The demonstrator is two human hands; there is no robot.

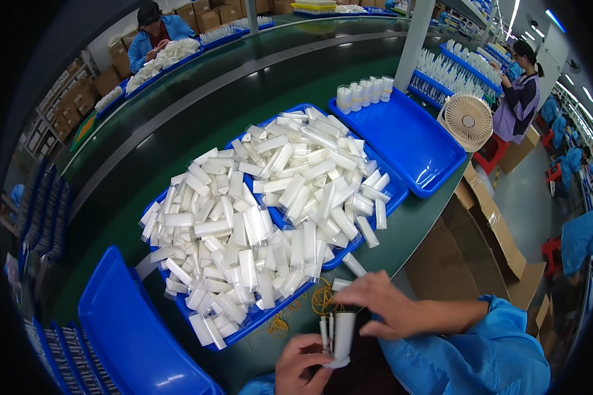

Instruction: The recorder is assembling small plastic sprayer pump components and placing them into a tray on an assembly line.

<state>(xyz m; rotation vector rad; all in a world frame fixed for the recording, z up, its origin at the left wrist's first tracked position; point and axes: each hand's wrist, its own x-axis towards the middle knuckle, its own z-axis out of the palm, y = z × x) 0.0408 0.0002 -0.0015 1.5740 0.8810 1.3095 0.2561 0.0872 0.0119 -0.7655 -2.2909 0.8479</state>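
Near the front edge, my left hand (301, 366) is closed around the lower end of a small upright bundle of white tubes (342, 334). One piece in it is wide, the others slim. Just above and to the right, my right hand (383, 304) is open, its fingers stretched leftward and the thumb apart. Its fingertips are by a loose heap of yellow rubber bands (322, 300) on the table; I cannot tell whether they touch. Beyond both hands, many white pieces in clear film sleeves (247, 266) are piled over two blue trays (252, 324).
A blue tray (435, 172) at the right holds a row of banded white bundles (364, 93). Another blue tray (122, 329) stands at the left. A fan (466, 122) and an open cardboard box (464, 247) are to the right. Co-workers (157, 36) sit or stand farther off.
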